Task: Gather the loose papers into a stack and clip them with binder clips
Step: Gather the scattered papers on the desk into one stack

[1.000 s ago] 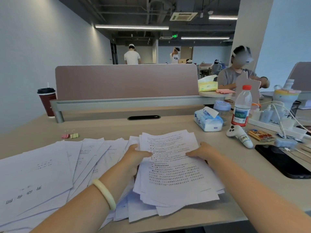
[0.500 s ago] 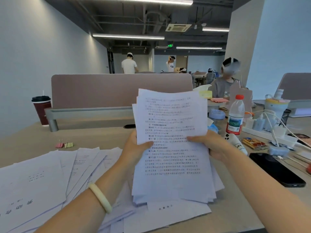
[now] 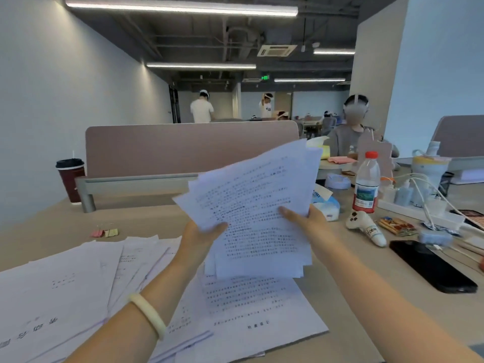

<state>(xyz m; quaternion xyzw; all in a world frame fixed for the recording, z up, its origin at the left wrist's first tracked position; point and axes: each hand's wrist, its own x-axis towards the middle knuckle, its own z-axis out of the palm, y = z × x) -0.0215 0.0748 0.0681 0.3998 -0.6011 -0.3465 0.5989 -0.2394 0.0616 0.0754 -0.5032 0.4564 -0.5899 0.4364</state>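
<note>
Head view: grips the paper stack point(image 3: 256, 213) clear of the desk point(image 3: 157, 216), left hand point(image 3: 201, 239) pinching its left edge and right hand point(image 3: 306, 221) its right edge, hands apart; tilts it so the long axis runs from near the body up and rightward, print facing the camera. Notes loose papers point(image 3: 65, 284) fanned on the desk beneath and left, binder clips point(image 3: 104, 233) beyond them, a tissue pack point(image 3: 327, 205) partly hidden behind the stack, and a water bottle point(image 3: 366, 183) and phone point(image 3: 432, 265) to the right.

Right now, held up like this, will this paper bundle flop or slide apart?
Likely floppy: the paper bundle is loose thin sheets. They may slip; they fan unevenly, and the left hand and right hand pinch only the sides.
</note>
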